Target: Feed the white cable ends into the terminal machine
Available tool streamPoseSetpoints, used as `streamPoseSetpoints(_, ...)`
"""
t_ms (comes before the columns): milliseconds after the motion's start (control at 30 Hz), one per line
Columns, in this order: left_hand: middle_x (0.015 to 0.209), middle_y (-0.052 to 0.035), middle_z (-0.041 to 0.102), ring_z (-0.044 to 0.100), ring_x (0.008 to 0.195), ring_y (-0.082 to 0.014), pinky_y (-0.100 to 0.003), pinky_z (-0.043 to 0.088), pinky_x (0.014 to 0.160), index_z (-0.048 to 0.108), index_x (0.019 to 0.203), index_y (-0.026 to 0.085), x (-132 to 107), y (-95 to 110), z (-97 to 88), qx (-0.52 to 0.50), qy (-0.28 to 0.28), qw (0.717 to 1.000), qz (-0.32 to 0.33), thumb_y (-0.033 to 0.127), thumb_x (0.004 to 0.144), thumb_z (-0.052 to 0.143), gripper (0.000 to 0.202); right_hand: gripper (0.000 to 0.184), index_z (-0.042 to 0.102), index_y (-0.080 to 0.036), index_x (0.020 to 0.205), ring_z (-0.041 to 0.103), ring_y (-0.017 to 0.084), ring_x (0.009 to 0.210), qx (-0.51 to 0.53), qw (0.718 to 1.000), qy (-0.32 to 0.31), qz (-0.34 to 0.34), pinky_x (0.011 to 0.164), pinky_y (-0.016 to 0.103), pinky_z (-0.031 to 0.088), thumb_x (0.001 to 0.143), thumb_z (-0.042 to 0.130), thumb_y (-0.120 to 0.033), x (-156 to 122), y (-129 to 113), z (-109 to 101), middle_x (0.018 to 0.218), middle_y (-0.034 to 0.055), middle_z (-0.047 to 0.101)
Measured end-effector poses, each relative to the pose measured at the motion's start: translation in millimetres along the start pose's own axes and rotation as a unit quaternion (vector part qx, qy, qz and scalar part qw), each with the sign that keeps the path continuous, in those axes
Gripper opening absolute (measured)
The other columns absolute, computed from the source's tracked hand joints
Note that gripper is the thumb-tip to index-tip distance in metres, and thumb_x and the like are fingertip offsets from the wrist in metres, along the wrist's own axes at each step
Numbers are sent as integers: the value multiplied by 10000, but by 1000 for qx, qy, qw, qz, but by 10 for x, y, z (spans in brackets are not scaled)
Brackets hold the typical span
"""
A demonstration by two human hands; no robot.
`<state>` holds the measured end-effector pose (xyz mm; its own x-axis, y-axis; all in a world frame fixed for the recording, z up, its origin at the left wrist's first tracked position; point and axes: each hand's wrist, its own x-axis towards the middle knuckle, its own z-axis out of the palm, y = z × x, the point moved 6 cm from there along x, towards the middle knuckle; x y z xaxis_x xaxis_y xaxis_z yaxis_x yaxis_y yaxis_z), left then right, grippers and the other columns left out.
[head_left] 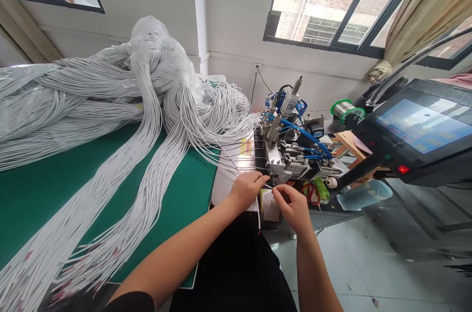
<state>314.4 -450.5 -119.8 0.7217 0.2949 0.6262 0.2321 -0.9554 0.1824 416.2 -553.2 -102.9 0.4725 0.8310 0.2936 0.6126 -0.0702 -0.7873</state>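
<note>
White cable is pinched in each grip: left hand stretched forward, knuckles up; right hand angled inward.

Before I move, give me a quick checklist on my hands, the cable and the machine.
1. Left hand on the white cable: ok.
2. Right hand on the cable: ok, at the fingertips.
3. Hands well away from the machine: not ok, they look very close to it.
4. Red light on: ok, it appears lit.
5. Screen readable: cannot tell, glare and blur hide the text.
</note>
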Motion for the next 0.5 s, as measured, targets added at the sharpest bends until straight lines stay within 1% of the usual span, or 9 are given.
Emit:
streamPoseSetpoints(100, 954, -49, 649, 587, 901, -179, -315, 451, 823, 619, 1097, 199, 17, -11, -55, 1, 32, 999, -17, 260, 941, 485, 215, 254, 620, -189, 765, 529, 155, 606, -16, 999, 30, 14, 572, 259, 405, 848, 547, -418, 50, 116, -162, 687, 24, 611)
streamPoseSetpoints(200, 889, -34, 649, 574, 865, -174, -334, 406, 820, 647, 963, 197, 25, -18, -109, 14, 50, 998, -36, 244, 955, 453, 200, 264, 623, -185, 772, 538, 157, 622, -32, 998, 42, 19, 586, 261, 410, 848, 541, -424, 81, 200, -257, 710, 28, 624)
streamPoseSetpoints(300, 818, -25, 629, 560, 825, -163, -334, 370, 805, 646, 871, 195, 23, -2, -113, 22, 42, 999, -26, 209, 954, 442, 221, 284, 637, -183, 786, 558, 169, 652, -38, 998, 43, 27, 605, 268, 414, 844, 539, -443, 93, 259, -270, 733, 36, 649)
streamPoseSetpoints(500, 789, -28, 580, 525, 814, -170, -322, 351, 791, 635, 882, 193, 13, 37, -45, 36, 20, 999, 16, 195, 944, 445, 201, 355, 650, -169, 786, 571, 185, 652, 30, 994, 51, 92, 590, 276, 416, 788, 591, -519, 115, 418, -212, 718, 52, 657)
